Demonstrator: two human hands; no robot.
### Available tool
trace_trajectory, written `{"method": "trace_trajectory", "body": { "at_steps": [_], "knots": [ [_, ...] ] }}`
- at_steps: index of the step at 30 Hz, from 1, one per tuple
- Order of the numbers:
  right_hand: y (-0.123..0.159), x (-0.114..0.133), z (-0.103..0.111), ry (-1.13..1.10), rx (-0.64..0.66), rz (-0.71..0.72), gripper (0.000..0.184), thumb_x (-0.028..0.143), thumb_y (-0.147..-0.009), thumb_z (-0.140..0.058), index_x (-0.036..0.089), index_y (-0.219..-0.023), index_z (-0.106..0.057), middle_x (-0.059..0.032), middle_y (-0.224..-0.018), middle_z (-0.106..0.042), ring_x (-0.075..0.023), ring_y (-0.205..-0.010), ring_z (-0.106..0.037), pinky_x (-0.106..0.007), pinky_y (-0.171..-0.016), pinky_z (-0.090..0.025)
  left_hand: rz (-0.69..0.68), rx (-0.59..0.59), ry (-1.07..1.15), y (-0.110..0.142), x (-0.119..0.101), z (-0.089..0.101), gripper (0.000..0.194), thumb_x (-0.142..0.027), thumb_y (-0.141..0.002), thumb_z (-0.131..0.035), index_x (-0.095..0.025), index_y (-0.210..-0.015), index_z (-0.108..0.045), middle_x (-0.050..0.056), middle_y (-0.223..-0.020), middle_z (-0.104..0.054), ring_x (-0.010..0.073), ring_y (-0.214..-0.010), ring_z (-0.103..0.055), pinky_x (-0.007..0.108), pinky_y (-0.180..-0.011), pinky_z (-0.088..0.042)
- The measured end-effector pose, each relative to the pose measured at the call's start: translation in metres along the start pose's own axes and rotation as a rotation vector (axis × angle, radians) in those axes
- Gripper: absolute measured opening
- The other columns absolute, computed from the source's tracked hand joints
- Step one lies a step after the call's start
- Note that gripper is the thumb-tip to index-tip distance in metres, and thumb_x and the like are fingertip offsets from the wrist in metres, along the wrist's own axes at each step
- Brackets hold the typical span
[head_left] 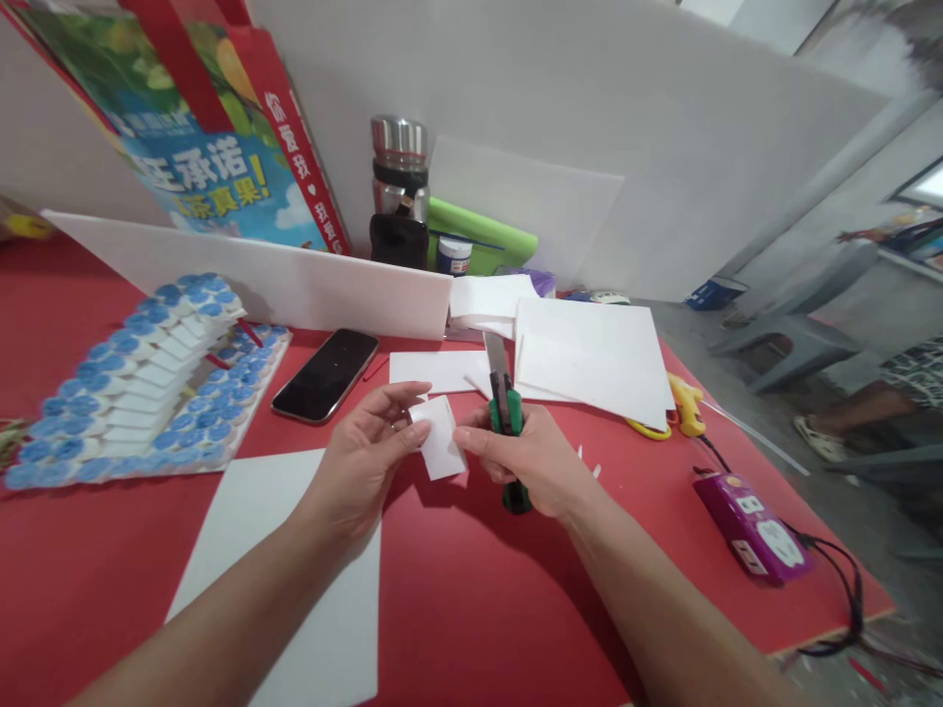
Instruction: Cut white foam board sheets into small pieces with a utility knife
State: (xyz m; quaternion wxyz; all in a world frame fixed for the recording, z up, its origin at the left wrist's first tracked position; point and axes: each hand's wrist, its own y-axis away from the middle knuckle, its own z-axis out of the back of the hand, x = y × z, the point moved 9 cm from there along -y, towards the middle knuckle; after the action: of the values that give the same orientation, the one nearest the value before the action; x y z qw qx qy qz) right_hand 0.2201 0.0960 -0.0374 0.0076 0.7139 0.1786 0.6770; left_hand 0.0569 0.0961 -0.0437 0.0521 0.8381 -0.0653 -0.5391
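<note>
Between thumb and fingers, my left hand (372, 442) holds a small white piece of card (440, 439). My right hand (526, 447) is closed round a green and black utility knife (505, 398), its blade pointing away from me. The right thumb and fingertips also touch the card's right edge. Beyond the hands lies a flat white sheet (431, 371) with a thin strip on it. A larger white board (316, 599) lies under my left forearm. Small white offcuts (595, 470) are on the red table to the right of my right hand.
A blue and white stepped model (147, 383) stands at left, a phone (325, 375) beside it. White sheets (593, 353) are stacked at the back right, near a yellow glue gun (687, 403). A purple power strip (751, 525) and its cable sit near the table's right edge. A steel flask (399, 167) stands behind.
</note>
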Motion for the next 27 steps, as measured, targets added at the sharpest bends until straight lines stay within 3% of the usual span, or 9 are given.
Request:
{"method": "trace_trajectory", "body": {
  "at_steps": [4,9,13,17,21,27],
  "knots": [
    [0.001,-0.002,0.001,0.094,-0.027,-0.020,0.024,0.036,-0.077,-0.083,0.021,-0.075,-0.065,0.0058,-0.052,-0.051,-0.0095,-0.048,-0.041,-0.026,-0.048,-0.028,-0.008,0.017,-0.079,0.002,0.004,-0.004,0.040,-0.032,-0.073,-0.091,-0.024,-0.108,-0.073,0.001,-0.096,-0.067,0.0138,-0.078,-0.063,0.026,-0.069,-0.055],
    [-0.001,-0.002,0.001,0.124,0.029,-0.001,0.022,0.029,-0.078,-0.076,0.021,-0.065,-0.060,0.0069,-0.047,-0.044,-0.0092,-0.046,-0.036,-0.027,-0.048,-0.025,-0.052,0.018,-0.234,0.003,0.005,-0.006,0.031,-0.032,-0.076,-0.087,-0.022,-0.097,-0.066,-0.001,-0.093,-0.063,0.0140,-0.080,-0.061,0.027,-0.070,-0.052],
    [-0.001,-0.001,0.004,0.167,0.022,-0.024,0.022,0.028,-0.076,-0.075,0.021,-0.063,-0.058,0.0071,-0.047,-0.043,-0.0096,-0.046,-0.034,-0.028,-0.048,-0.025,-0.096,0.056,-0.413,0.003,0.005,-0.008,0.031,-0.037,-0.083,-0.081,-0.024,-0.104,-0.061,0.001,-0.101,-0.063,0.0166,-0.086,-0.063,0.031,-0.076,-0.052],
    [0.000,0.004,0.005,0.232,-0.027,-0.007,0.024,0.027,-0.075,-0.073,0.021,-0.058,-0.057,0.0062,-0.047,-0.044,-0.0095,-0.047,-0.037,-0.028,-0.048,-0.025,-0.359,0.091,-0.663,0.008,-0.018,-0.015,0.032,-0.035,-0.087,-0.076,-0.024,-0.111,-0.059,0.008,-0.125,-0.061,0.0253,-0.114,-0.062,0.041,-0.096,-0.051],
    [-0.002,0.001,0.009,0.093,-0.045,-0.047,0.024,0.027,-0.072,-0.077,0.020,-0.059,-0.057,0.0070,-0.046,-0.042,-0.0080,-0.045,-0.034,-0.027,-0.046,-0.024,-0.685,0.174,-0.952,0.025,-0.040,-0.035,0.033,-0.032,-0.085,-0.078,-0.025,-0.111,-0.058,0.012,-0.135,-0.058,0.0312,-0.129,-0.055,0.048,-0.107,-0.046],
    [-0.007,-0.007,0.014,-0.251,0.038,-0.170,0.039,0.025,-0.064,-0.090,0.019,-0.061,-0.051,0.0101,-0.050,-0.037,-0.0034,-0.045,-0.028,-0.022,-0.043,-0.019,-0.875,0.377,-1.098,0.042,-0.041,-0.057,0.036,-0.011,-0.084,-0.067,-0.027,-0.115,-0.058,0.012,-0.137,-0.058,0.0330,-0.132,-0.052,0.050,-0.107,-0.045]
  ]
}}
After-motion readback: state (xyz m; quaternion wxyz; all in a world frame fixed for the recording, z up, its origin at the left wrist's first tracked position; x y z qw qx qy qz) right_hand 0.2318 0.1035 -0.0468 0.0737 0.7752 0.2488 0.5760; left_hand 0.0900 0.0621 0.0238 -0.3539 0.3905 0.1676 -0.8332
